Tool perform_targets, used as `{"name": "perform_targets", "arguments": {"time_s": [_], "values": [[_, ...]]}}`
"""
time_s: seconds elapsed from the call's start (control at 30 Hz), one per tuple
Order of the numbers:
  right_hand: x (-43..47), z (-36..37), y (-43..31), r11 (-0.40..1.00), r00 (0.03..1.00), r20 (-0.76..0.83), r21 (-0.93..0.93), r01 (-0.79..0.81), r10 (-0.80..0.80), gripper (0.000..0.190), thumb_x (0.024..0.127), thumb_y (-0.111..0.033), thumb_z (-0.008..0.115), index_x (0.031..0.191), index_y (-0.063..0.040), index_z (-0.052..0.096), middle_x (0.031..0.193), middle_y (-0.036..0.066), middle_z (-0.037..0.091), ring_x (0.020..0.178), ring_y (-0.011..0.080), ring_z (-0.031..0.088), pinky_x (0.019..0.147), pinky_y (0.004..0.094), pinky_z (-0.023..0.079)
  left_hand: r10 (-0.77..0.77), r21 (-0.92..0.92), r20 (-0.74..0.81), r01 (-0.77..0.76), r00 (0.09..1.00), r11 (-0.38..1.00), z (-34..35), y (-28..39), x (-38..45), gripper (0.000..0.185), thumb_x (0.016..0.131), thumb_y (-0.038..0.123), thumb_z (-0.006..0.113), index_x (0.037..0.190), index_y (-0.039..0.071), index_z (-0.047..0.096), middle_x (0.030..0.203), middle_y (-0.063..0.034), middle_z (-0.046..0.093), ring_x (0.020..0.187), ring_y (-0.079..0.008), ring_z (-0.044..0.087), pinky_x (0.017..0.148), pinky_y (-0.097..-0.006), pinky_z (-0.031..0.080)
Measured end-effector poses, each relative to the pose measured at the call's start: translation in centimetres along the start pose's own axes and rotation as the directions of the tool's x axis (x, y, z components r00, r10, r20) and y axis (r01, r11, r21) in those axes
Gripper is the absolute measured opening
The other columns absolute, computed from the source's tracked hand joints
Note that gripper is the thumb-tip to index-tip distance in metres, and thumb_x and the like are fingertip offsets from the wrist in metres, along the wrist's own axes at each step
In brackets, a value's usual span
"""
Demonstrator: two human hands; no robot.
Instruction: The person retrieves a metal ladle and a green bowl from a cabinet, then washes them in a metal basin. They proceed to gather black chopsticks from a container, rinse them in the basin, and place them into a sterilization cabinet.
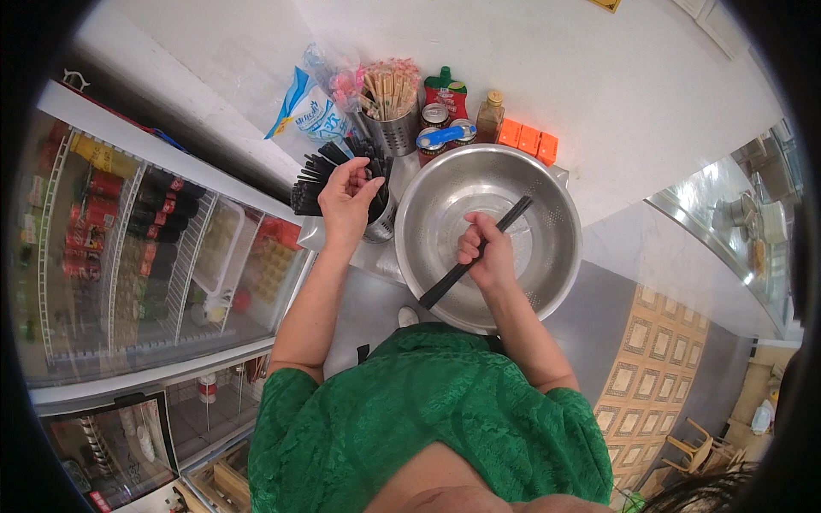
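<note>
Over a large perforated stainless steel basin (442, 186), my right hand (486, 251) is closed around a bundle of black chopsticks (442, 288). My left hand (349, 199) is at a metal holder (383, 226) packed with more black chopsticks (313, 183); its fingers are curled, and whether they grip any stick cannot be told. Behind it stands a perforated metal holder (394, 133) of wrapped wooden chopsticks (391, 90). Drink cans (435, 115) with a blue-handled tool (441, 136) lying on them stand behind the basin.
A blue-and-white plastic package (314, 115), a red pouch with a green cap (445, 93), a glass bottle (491, 114) and small orange boxes (527, 138) line the wall. A glass-door drinks fridge (160, 256) stands at the left. Wooden stools (693, 445) are at the lower right.
</note>
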State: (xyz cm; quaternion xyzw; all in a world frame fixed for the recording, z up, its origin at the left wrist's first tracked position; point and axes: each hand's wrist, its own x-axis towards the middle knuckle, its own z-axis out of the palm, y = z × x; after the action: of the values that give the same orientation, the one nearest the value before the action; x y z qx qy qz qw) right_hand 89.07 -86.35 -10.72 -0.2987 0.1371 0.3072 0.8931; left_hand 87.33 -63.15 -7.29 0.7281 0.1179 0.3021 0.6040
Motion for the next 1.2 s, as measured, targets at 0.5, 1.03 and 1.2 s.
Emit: {"name": "perform_targets", "arguments": {"time_s": [0.5,1.03,1.2], "values": [[-0.2,0.9,0.9,0.996,0.999,-0.003,-0.076,-0.035,0.034,0.018,0.092,-0.023,0.053,0.095,-0.005,0.056,0.059,-0.001,0.036,0.048,0.0102,0.034,0.043,0.025,0.028,0.06,0.452,0.405,-0.257,0.912,0.854,-0.9,4.4,2.3,0.031,0.077,0.001,0.069,0.107,0.008,0.066,0.078,-0.0032,0.052,0.067,-0.0107,0.05,0.064,-0.0245,0.043],[0.1,2.1,1.9,0.988,0.997,-0.002,-0.134,-0.074,0.075,0.018,0.095,-0.02,0.048,0.092,-0.004,0.057,0.059,0.0,0.041,0.047,0.0106,0.036,0.042,0.0266,0.033,-0.141,0.282,0.284,0.058,0.948,0.958,-5.1,6.0,4.9,0.011,0.076,0.003,0.072,0.086,0.005,0.07,0.071,0.0027,0.063,0.061,-0.0043,0.053,0.055,-0.0184,0.042],[0.1,0.3,1.3,0.871,0.99,0.059,-0.47,0.142,-0.129,0.038,0.097,-0.037,0.039,0.112,-0.008,0.06,0.07,-0.001,0.049,0.05,0.0081,0.043,0.042,0.0244,0.038,-0.149,0.271,0.145,0.105,0.978,0.957,-7.5,13.8,5.0,0.012,0.082,0.014,0.07,0.091,0.007,0.069,0.071,0.0056,0.056,0.06,-0.0034,0.045,0.052,-0.0188,0.033]]}}
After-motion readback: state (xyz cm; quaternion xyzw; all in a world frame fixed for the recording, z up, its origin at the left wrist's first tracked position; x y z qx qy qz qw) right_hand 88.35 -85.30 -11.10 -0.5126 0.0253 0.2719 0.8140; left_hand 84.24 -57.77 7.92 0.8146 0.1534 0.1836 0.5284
